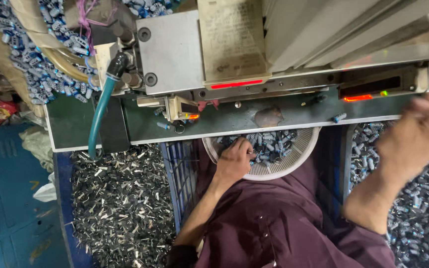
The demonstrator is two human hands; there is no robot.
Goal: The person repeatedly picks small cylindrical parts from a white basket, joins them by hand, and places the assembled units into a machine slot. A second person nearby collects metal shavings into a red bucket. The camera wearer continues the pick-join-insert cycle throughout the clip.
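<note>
I see my left hand (234, 160) down in the white basket (301, 151) that sits on my lap, just under the edge of the green table (234, 120). Its fingers (242, 148) curl narrow into the heap of small blue-grey parts (273, 145) in the basket, touching them; whether they pinch one or several I cannot tell, since the fingertips are buried in the heap.

My right hand (420, 130) hangs raised at the right, above the right bin (418, 198) of similar blue-grey parts. It is blurred, so I cannot tell how its fingers stand or whether they hold anything. It is near the table's right end, below the machine's orange light (357, 98).

The basket is round and slotted, with its far rim tucked under the table edge. One loose part (339, 117) lies on the table near the front edge, to the right of the basket.

To the left of my lap, a blue crate (175, 173) holds a pile of dark pieces with metal pins (120, 198). A teal hose (98, 116) runs down from a black fitting on the grey machine (175, 49) and over the table's front edge. A red light strip (237, 84) glows under the machine's middle block. More blue-grey parts lie heaped at the top left (31, 59), behind the machine.
</note>
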